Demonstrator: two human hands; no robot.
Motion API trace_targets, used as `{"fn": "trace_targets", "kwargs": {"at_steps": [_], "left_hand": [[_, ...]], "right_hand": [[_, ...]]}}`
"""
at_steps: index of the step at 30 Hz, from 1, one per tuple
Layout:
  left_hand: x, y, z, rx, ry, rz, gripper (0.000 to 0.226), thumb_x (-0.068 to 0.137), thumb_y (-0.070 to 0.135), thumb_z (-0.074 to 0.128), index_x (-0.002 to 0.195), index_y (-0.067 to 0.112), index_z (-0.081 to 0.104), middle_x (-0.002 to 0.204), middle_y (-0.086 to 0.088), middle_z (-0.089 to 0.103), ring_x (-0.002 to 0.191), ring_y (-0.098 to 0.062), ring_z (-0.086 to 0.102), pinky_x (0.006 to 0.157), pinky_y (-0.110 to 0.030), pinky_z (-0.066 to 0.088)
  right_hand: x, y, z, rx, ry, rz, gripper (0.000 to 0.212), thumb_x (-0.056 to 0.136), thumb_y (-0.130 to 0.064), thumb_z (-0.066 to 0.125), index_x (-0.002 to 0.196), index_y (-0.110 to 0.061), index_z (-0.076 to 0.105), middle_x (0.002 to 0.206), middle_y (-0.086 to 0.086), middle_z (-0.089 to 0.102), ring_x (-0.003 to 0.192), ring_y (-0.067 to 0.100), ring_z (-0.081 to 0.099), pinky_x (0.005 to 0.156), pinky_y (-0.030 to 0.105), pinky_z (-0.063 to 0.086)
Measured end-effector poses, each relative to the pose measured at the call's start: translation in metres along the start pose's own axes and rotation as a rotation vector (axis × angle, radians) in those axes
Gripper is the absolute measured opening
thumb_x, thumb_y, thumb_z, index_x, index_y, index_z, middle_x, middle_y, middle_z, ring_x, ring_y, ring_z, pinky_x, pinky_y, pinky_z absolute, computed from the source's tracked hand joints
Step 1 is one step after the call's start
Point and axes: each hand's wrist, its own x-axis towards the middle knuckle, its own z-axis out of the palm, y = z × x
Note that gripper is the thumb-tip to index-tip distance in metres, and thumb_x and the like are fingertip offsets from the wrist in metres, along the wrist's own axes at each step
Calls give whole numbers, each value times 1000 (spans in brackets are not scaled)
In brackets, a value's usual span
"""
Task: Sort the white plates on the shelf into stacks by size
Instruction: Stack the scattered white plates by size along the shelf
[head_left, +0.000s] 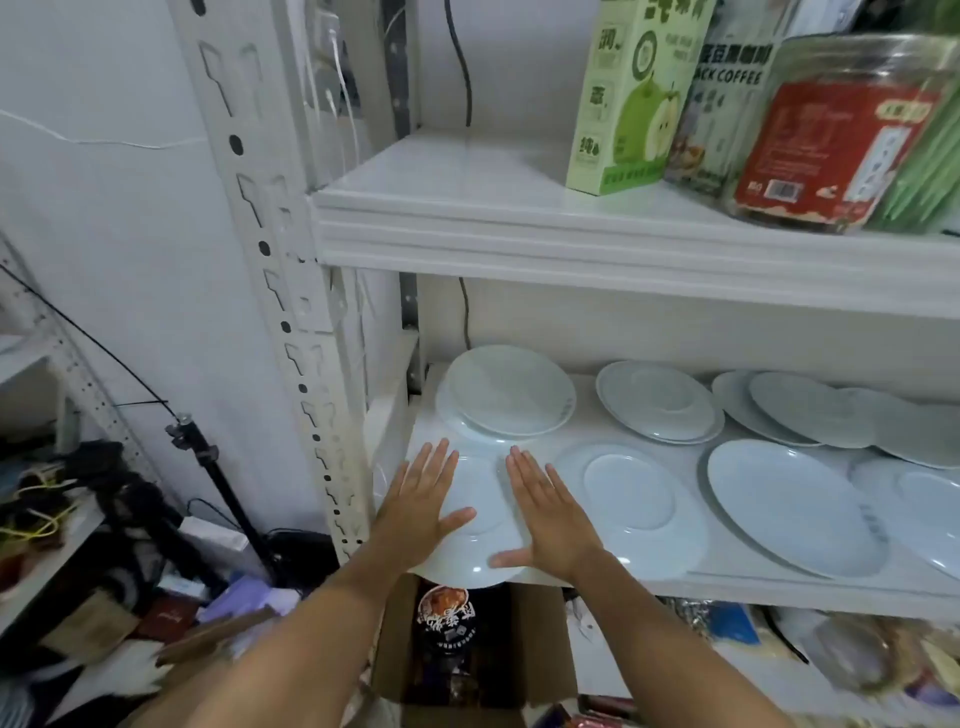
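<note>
Left hand (423, 499): lies flat on the front-left plate (470, 566), fingers straight and released.
Right hand (545, 514): flat on the same plate, fingers straight, grasping nothing.
Front-left plate: on the shelf (582, 431), near rim overhanging its front edge.
Back-left stack (511, 389): just behind the hands.
Middle plate (631, 493): beside the right hand.

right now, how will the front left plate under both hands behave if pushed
Likely stiff and glossy, so the plate may slide easily on the smooth shelf. Its near rim overhangs the edge, so pressing there could tip it. Probably breakable if dropped.
</note>
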Motion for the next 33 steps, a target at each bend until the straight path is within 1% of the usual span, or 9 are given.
{"fn": "trace_targets", "kwargs": {"at_steps": [3,7,12,18,20,22,24,29,33], "left_hand": [[-2,0,-4,40,-35,5,111,64,83,-13,153,18,-5,157,6,-19,148,-14,-15,119,-37,-9],[-5,4,-4,110,-201,37,114,57,84,-12,153,22,-8,160,6,-17,149,-14,-13,122,-38,-4],[-9,6,-3,77,-277,28,117,55,86,-4,153,22,-11,160,6,-17,149,-12,-13,122,-35,-5],[-21,3,-4,156,-293,192,120,54,92,10,152,26,-12,158,10,-20,149,-12,-15,122,-34,-10],[-25,0,-1,170,-311,202,122,57,92,29,152,27,-10,160,9,-17,149,-11,-14,118,-32,-13],[-26,0,-2,214,-313,201,117,68,77,54,153,27,-9,160,9,-15,149,-11,-13,118,-32,-11],[-24,2,-7,253,-330,199,113,74,60,65,153,27,-9,161,8,-14,149,-12,-10,120,-35,-6],[-19,7,-22,278,-343,195,100,82,46,63,153,28,-5,162,8,-9,150,-14,-4,122,-39,3],[-19,11,-36,293,-326,174,90,87,37,60,153,30,0,162,10,-4,150,-11,-3,121,-44,3]], "right_hand": [[0,0,-4,26,-23,-39,127,53,-97,16,146,-23,-27,153,-3,-28,147,17,-17,112,26,-24],[1,2,-9,-4,-102,-144,129,65,-81,50,150,-13,-18,152,-7,-30,142,7,-26,107,20,-32],[-1,1,2,-15,-210,-178,127,67,-66,67,153,-15,-12,160,-2,-17,148,10,-17,118,30,-15],[-1,2,1,-44,-187,-163,116,76,-59,65,153,-14,-9,161,-1,-15,149,12,-12,115,26,-14],[-2,1,0,-45,-193,-163,116,76,-58,66,153,-15,-10,161,-1,-15,149,12,-11,117,27,-13],[-2,1,-1,-53,-199,-161,116,76,-57,66,153,-15,-10,161,-1,-14,149,11,-11,119,29,-11],[-1,0,-4,-53,-207,-157,116,76,-56,66,153,-15,-9,161,-1,-13,149,11,-10,120,29,-9],[5,0,-20,-32,-242,-155,113,76,-56,66,154,-17,-6,162,-2,-9,149,10,-7,122,30,-6],[10,5,-36,37,-277,-117,110,76,-54,68,154,-19,-2,162,-4,-4,150,8,-2,121,28,-2]]}}
